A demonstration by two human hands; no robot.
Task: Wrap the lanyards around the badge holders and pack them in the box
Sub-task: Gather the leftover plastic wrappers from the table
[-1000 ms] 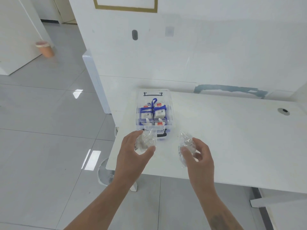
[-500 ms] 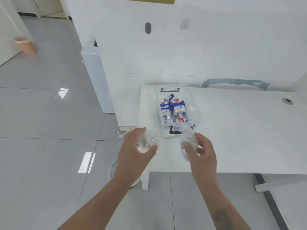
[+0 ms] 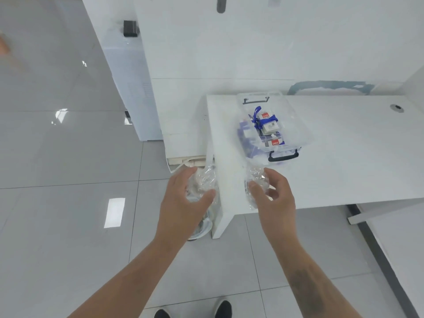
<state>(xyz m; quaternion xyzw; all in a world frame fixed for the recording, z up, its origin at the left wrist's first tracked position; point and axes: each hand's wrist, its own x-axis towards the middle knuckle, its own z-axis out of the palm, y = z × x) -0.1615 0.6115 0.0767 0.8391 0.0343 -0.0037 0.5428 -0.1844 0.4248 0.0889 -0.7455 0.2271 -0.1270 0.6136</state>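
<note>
Left hand (image 3: pixel 183 198) off table's left edge, fingers curled around crumpled clear plastic wad (image 3: pixel 203 183). Right hand (image 3: pixel 273 198) over near part of white table (image 3: pixel 344 168), thumb and fingers pinching second crumpled clear plastic (image 3: pixel 255 180). Clear box (image 3: pixel 305 134) on table beyond hands, open, holding badge holders (image 3: pixel 269 127) wrapped in blue lanyards (image 3: pixel 257 118). Black shoes (image 3: pixel 192 311) on floor, near.

We note a white counter (image 3: pixel 344 157), a clear box (image 3: pixel 302 134) with dark handle (image 3: pixel 283 156), blue lanyards (image 3: pixel 258 118), white badge holders (image 3: pixel 270 127) bearing red labels, and a glossy grey tiled floor (image 3: pixel 68 203).
</note>
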